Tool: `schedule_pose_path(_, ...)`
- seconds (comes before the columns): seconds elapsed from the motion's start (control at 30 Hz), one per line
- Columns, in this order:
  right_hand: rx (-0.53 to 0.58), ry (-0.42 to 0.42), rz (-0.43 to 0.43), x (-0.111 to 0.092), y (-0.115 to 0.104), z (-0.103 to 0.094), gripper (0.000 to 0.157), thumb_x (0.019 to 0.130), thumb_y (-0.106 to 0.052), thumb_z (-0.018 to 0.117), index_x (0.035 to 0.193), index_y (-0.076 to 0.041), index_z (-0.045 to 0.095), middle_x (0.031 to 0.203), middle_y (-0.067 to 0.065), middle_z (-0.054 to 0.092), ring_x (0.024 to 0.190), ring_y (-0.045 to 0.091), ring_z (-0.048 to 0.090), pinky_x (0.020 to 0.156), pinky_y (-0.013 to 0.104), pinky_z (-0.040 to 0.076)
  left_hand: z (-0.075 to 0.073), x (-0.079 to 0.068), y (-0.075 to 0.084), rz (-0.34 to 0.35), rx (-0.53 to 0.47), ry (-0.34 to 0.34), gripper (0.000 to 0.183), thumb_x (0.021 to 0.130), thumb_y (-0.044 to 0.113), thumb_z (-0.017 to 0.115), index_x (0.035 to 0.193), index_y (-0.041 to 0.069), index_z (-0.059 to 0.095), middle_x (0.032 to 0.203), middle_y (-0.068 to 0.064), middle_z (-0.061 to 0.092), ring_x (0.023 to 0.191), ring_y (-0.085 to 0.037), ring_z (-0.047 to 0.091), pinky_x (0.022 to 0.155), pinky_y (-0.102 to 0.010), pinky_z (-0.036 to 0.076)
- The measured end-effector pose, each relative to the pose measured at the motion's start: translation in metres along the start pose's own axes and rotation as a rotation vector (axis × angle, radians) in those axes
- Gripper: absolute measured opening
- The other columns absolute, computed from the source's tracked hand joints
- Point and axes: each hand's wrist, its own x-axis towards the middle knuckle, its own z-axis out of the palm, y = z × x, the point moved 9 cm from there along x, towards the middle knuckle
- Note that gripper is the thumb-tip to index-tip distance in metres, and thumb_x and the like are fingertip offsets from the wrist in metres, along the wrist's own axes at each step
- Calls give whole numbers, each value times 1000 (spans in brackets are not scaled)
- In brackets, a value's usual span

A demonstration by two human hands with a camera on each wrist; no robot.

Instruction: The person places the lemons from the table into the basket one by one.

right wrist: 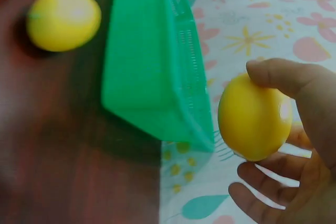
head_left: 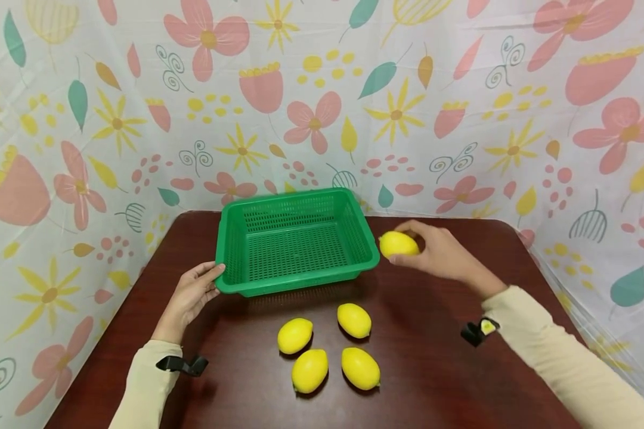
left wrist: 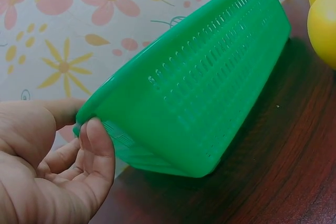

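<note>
A green plastic basket (head_left: 295, 279) with slotted walls and floor stands on the table, and no fruit shows inside it. My left hand (head_left: 192, 296) pinches the basket's left rim between thumb and fingers; the left wrist view shows this hand (left wrist: 58, 161) at the rim's corner. Just beyond the basket's right side, my right hand (head_left: 434, 250) holds a lemon (head_left: 399, 245) above the table. In the right wrist view, thumb and fingers grip this lemon (right wrist: 254, 116) from both sides. Several other lemons (head_left: 309, 370) lie in front of the basket.
The dark red-brown table (head_left: 434, 357) reaches back to a wall covering (head_left: 322, 71) printed with flowers. Dark bands with small devices (head_left: 182, 364) are worn on both sleeved wrists.
</note>
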Motion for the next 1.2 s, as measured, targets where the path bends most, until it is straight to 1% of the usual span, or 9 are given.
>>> schedule_pose_path(0.13, 37, -77, -80, 34, -18, -6, 55, 88, -47, 81, 130, -16, 63, 110, 3, 69, 87, 22, 61, 73, 36, 51, -1, 0, 0, -3, 10, 3, 69, 103, 35, 64, 153, -2, 34, 106, 6, 51, 75, -4, 49, 78, -21, 54)
schedule_pose_path(0.3, 53, -167, -150, 71, -36, -2, 53, 89, -42, 80, 131, -14, 62, 117, 6, 69, 102, 25, 61, 81, 40, 53, -4, -1, -1, -8, 8, 18, 66, 103, 34, 64, 151, -2, 36, 104, 6, 52, 74, -4, 50, 78, -22, 54)
schedule_pose_path(0.43, 47, -218, -152, 95, -42, 6, 54, 88, -38, 81, 132, -13, 61, 122, 8, 69, 108, 27, 61, 82, 42, 53, -4, -1, -1, -3, 2, 22, 65, 103, 33, 64, 151, -2, 37, 103, 7, 53, 74, -4, 50, 77, -21, 54)
schedule_pose_path(0.53, 33, -236, -141, 111, -44, 14, 55, 86, -37, 82, 132, -14, 61, 123, 9, 70, 107, 26, 63, 81, 42, 53, -4, 0, -2, -2, -11, 27, 65, 103, 32, 65, 151, -3, 38, 102, 7, 55, 74, -4, 52, 76, -21, 54)
schedule_pose_path(0.7, 14, -245, -137, 137, -43, 36, 59, 82, -32, 87, 130, -11, 62, 121, 11, 71, 101, 26, 66, 79, 41, 54, -3, 1, -5, -8, -28, 43, 62, 103, 31, 65, 149, -2, 40, 96, 8, 57, 73, -3, 53, 76, -21, 54)
schedule_pose_path(0.8, 6, -271, -110, 151, -41, 55, 60, 81, -30, 88, 132, -11, 62, 122, 12, 70, 103, 26, 66, 82, 40, 55, -2, 1, -8, -14, -35, 45, 62, 103, 30, 65, 149, -3, 40, 93, 9, 58, 72, -3, 54, 76, -21, 55)
schedule_pose_path(0.97, -61, -299, -79, 172, -46, 82, 61, 81, -32, 88, 133, -13, 62, 124, 12, 70, 105, 27, 65, 85, 41, 54, -4, 0, -8, -4, -59, 54, 60, 103, 29, 66, 148, -3, 42, 89, 10, 60, 72, -3, 56, 75, -21, 55)
schedule_pose_path(1.03, -73, -306, -69, 180, -47, 92, 60, 81, -32, 88, 132, -14, 62, 124, 12, 70, 105, 28, 65, 86, 41, 53, -5, 0, -8, 1, -71, 57, 59, 103, 29, 66, 147, -3, 42, 88, 10, 61, 72, -3, 56, 75, -21, 55)
schedule_pose_path(1.2, -43, -303, -7, 192, -38, 115, 57, 82, -27, 89, 131, -15, 61, 128, 12, 66, 109, 29, 62, 90, 43, 53, -3, 4, -9, 6, -101, 46, 56, 102, 27, 67, 144, -3, 44, 88, 10, 63, 72, -3, 58, 73, -19, 54)
